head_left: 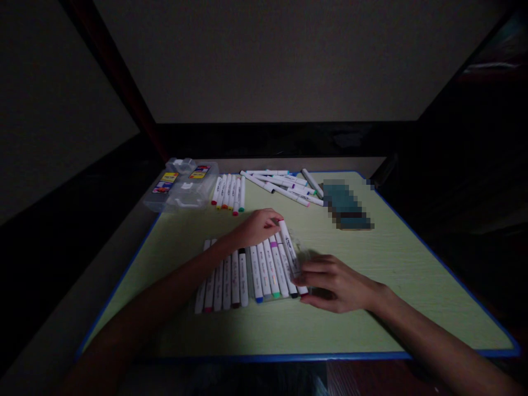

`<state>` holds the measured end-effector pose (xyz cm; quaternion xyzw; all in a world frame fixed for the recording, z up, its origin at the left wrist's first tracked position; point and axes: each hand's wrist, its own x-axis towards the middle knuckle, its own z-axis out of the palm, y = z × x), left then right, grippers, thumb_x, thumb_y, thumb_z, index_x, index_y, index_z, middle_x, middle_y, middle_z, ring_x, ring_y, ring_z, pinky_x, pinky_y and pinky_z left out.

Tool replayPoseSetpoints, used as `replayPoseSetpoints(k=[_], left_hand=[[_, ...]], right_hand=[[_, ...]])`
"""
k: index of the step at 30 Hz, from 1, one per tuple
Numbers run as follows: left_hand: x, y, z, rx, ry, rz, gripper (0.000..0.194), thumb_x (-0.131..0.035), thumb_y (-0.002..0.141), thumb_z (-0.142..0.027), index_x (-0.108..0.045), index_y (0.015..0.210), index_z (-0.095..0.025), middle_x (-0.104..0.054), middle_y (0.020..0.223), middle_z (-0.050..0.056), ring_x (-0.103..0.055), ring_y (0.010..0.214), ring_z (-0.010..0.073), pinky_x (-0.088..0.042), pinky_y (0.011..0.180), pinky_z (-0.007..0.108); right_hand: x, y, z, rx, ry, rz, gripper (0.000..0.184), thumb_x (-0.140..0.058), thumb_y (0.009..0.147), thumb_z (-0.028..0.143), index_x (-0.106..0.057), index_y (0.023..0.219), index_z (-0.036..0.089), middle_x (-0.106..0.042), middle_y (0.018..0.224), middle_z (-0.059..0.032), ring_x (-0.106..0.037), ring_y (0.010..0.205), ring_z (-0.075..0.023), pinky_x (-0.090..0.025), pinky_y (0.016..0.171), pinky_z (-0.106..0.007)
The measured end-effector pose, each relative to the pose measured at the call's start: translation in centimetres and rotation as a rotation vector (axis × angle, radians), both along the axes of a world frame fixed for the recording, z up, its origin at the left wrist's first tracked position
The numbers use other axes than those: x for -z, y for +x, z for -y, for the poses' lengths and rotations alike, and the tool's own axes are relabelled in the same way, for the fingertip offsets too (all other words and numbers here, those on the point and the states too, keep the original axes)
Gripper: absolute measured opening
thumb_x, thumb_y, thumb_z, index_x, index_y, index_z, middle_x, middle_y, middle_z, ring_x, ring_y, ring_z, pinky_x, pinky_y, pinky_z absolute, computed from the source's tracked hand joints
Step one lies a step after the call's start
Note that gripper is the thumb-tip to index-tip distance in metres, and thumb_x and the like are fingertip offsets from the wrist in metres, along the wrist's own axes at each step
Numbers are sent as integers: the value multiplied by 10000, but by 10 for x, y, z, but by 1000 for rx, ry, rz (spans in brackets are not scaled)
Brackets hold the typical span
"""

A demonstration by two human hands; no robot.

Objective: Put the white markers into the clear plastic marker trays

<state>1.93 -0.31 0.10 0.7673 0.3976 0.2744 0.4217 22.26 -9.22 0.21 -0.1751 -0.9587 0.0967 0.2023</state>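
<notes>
A white marker [290, 250] with red ends lies slantwise at the right end of a row of markers. My left hand [259, 226] is closed on its far end, fingertips pinching near the cap. My right hand [332, 281] grips the near end between thumb and fingers. Beside it, a group of white markers [267, 272] with blue, green and black ends lies side by side on a clear plastic sheet or tray. Further left is a second group of markers [226, 283], partly covered by my left forearm.
Several markers [228, 191] stand in a neat row at the back left, near clear plastic cases [192, 190]. A loose pile of markers [284, 184] lies at the back. A pixelated flat object [346, 203] is at right. The green table [396, 264] has a blue edge.
</notes>
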Motion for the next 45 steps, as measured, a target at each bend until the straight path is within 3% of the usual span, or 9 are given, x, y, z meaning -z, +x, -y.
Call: replayPoseSetpoints(k=[9, 15, 21, 25, 30, 35, 40, 45], left_hand=[[1, -2, -1, -10, -116, 21, 195, -531, 734, -72, -575, 922, -97, -659, 760, 52, -630, 717, 137, -497, 706, 290], [1, -2, -3, -23, -135, 56, 137, -550, 691, -62, -563, 815, -120, -633, 743, 19, -614, 743, 125, -486, 717, 275], [-2, -6, -8, -103, -115, 46, 80, -569, 691, -111, -507, 734, -138, -566, 622, -25, -566, 612, 102, -436, 584, 224], [-16, -15, -13, -223, -96, 119, 112, -576, 678, -101, -470, 677, -137, -509, 588, -43, -493, 521, 72, -384, 531, 211], [-31, -28, -17, -180, -203, 236, 100, -547, 729, -137, -571, 824, -117, -525, 623, -27, -473, 514, 58, -390, 531, 208], [-33, -36, -22, -214, -303, 297, 19, -550, 737, -137, -544, 737, -119, -547, 631, -15, -511, 548, 53, -427, 566, 200], [-37, -49, -27, -70, -304, 147, 136, -628, 677, -189, -503, 685, -136, -583, 595, -17, -533, 527, 65, -403, 521, 189], [-49, -49, -22, 114, -232, -41, 132, -648, 607, -160, -563, 706, -149, -610, 602, -13, -564, 553, 106, -405, 530, 219]], right_hand=[[-1, 0, 1, 1, 9, 17, 245, -448, 860, 347, -584, 940, 160, -584, 745, -41, -519, 663, -136, -366, 584, -275], [1, -1, 0, -3, 40, -30, 262, -433, 865, 342, -592, 943, 149, -592, 699, -34, -527, 627, -135, -373, 566, -277], [2, 3, 0, 12, 133, -117, 243, -411, 886, 304, -583, 955, 146, -607, 685, -32, -542, 618, -129, -408, 554, -274], [2, 7, -2, 102, 166, -211, 190, -439, 884, 251, -570, 971, 146, -621, 696, -30, -568, 627, -126, -449, 579, -265], [4, 6, -7, 211, 36, -284, 181, -462, 874, 243, -568, 983, 145, -638, 721, -39, -585, 613, -119, -465, 544, -237], [7, 4, -9, 370, -59, -364, 186, -497, 846, 233, -569, 992, 144, -648, 777, -50, -588, 620, -116, -468, 543, -226], [7, 6, -11, 582, -113, -534, 119, -533, 816, 225, -572, 916, 174, -600, 722, -20, -534, 576, -108, -441, 515, -227], [10, 9, -18, 676, -255, -715, 122, -552, 807, 251, -577, 907, 186, -551, 712, -2, -502, 546, -95, -422, 495, -222]])
